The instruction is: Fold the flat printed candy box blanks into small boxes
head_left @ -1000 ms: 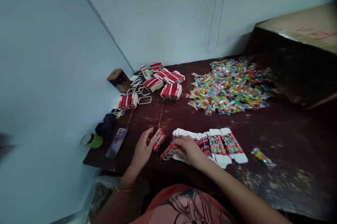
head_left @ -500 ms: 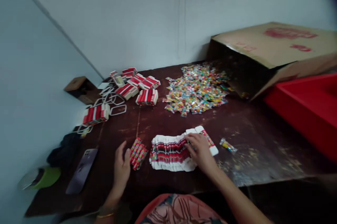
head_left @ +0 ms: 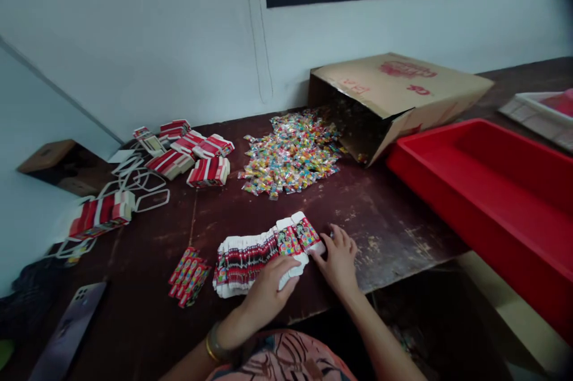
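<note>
A fanned row of flat red-and-white printed cartons [head_left: 244, 255] lies on the dark wooden table [head_left: 394, 232] in front of me. My left hand [head_left: 268, 288] rests on the row's near right part, its fingers curled over the cartons and the thumb against their edge. My right hand [head_left: 339, 258] lies flat on the table at the row's right end, fingers stretched out and touching the last carton. A small cluster of colourful folded packs [head_left: 188, 273] lies left of the row, apart from both hands.
A heap of wrapped candies [head_left: 290, 154] spills from a cardboard box [head_left: 398, 85] lying on its side. A red tray [head_left: 492, 190] stands at the right. Bundled red cartons [head_left: 197, 160] and white bands [head_left: 143, 184] lie at the back left. A phone [head_left: 67, 333] lies at the near left.
The view has swung to the right. My left hand moved from beside the folded packs onto the carton row. My right hand slid to the row's right end, over where a candy packet lay.
</note>
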Demonstrator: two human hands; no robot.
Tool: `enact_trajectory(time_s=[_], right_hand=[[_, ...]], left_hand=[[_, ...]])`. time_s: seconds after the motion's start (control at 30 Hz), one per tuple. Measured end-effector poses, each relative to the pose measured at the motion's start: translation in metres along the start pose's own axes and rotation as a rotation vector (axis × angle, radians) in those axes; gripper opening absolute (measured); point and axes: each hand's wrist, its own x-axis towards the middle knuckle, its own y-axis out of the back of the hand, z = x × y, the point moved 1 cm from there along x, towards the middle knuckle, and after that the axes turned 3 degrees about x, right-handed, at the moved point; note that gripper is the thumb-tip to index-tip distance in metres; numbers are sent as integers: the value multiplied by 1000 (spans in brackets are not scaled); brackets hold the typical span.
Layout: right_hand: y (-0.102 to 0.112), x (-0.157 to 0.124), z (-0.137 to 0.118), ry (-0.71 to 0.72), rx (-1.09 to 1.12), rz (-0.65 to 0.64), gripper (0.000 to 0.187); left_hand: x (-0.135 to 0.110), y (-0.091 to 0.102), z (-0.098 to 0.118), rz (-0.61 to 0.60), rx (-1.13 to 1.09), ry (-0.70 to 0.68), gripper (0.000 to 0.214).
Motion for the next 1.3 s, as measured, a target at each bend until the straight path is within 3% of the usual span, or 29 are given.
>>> enact_trajectory(time_s=[0.13, 0.23, 0.37, 0.5, 0.63, 0.73, 0.83, 0.93, 1.0, 1.1, 1.17, 1.23, 1.3], right_hand=[[3, 11, -15, -89, 138, 0, 19], [21, 10, -21, -133, 377, -39, 20], [38, -4, -50, -144, 850, -272, 26], [39, -14, -72, -119, 873, -316, 23], [43, -8, -69, 77, 652, -321, 17], [54, 1, -66, 189, 508, -146, 13], [60, 6, -75, 329, 496, -138, 20], [59, 6, -88, 290, 553, -243, 6], [57, 4, -94, 259, 556, -351, 8], [59, 2, -94, 329, 490, -534, 12], [64, 4, -90, 373, 524, -695, 9], [70, 7, -85, 406, 633, -864, 8], [74, 12, -81, 430, 738, -954, 11]], left_hand=[[-5, -5, 1, -58, -69, 58, 28], [-6, 3, -6, 34, -226, 156, 43], [1, 5, -4, 121, -597, 225, 71], [8, 0, 4, 295, -940, 259, 74], [8, -1, 4, 141, -1198, 472, 55], [2, 2, 0, 38, -1163, 550, 40], [-6, 2, -2, -97, -1047, 575, 25], [-14, -1, -4, -191, -973, 597, 16], [-20, -4, -6, -209, -931, 577, 16], [-29, -8, -7, -182, -911, 570, 20], [-34, -9, -6, -255, -908, 570, 19], [-36, -8, -5, -387, -884, 504, 24], [-35, -7, -7, -409, -851, 391, 39]])
